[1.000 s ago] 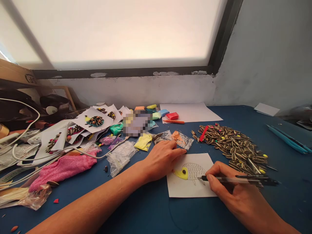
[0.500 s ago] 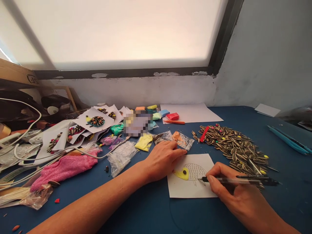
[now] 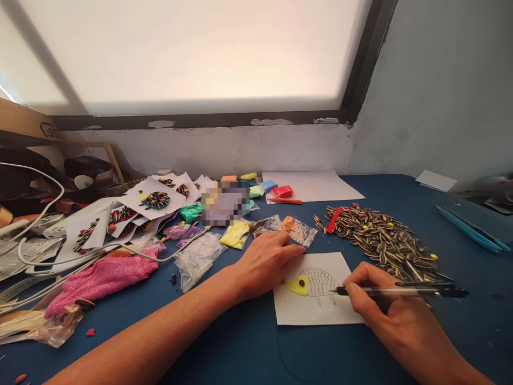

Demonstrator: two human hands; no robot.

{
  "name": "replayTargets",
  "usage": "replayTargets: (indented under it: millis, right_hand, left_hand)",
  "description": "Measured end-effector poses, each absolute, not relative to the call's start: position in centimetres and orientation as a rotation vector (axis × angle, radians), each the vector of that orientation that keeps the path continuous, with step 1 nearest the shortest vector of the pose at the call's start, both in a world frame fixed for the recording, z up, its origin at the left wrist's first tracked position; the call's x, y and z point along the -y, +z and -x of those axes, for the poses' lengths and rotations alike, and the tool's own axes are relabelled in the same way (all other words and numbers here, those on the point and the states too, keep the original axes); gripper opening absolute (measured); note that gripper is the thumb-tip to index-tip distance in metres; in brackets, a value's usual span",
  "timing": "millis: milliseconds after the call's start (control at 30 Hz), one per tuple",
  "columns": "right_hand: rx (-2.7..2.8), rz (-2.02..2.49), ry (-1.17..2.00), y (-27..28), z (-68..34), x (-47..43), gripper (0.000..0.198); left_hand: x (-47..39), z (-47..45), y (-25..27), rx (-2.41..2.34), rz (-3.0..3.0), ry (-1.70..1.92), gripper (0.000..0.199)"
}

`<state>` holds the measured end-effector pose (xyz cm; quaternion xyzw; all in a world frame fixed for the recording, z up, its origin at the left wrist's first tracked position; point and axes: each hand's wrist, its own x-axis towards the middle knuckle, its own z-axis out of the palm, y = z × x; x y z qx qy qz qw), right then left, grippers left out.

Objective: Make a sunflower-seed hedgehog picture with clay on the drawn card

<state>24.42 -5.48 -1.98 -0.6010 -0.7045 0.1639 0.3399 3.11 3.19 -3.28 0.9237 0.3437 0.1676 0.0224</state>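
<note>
A white sheet of paper (image 3: pixel 298 314) lies on the blue table, with a hedgehog-like drawing (image 3: pixel 319 282) on it. Yellow clay (image 3: pixel 296 287) fills the animal's head, and a dark round eye sits on the clay. My left hand (image 3: pixel 266 264) rests flat on the paper's upper left part, its fingers stretched out and holding nothing. In my right hand (image 3: pixel 385 305) is a black clear-barrelled pen (image 3: pixel 404 291), pinched near its tip. The pen tip is at the lower right of the drawn body; whether it touches the paper I cannot tell.
Sunflower seeds (image 3: pixel 385 240) are heaped on the right. Clay packets, including a yellow one (image 3: pixel 235 234) and a red one (image 3: pixel 282 191), lie beyond my left hand. Finished cards (image 3: pixel 156 199), a pink cloth (image 3: pixel 108 278) and a white cable (image 3: pixel 164 260) crowd the left. A blue pen-like tool (image 3: pixel 473 227) lies far right.
My right hand and the pen have shifted slightly, the tip now a little higher against the drawn body. My left hand stays on the paper; the whole view has moved slightly.
</note>
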Motion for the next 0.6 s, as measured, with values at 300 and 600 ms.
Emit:
replayTargets:
  millis: [300,600]
  right_hand:
    - [1.877,1.567,0.402,-0.9,-23.9,5.3,0.025]
    - [1.935,1.517,0.426,-0.8,-23.9,5.1,0.026]
  left_hand:
    - [-3.2,-3.1,-3.4,-1.072,-2.866,0.516,0.030]
    - [-3.3,-3.2,-3.3,-1.064,-2.872,0.529,0.029]
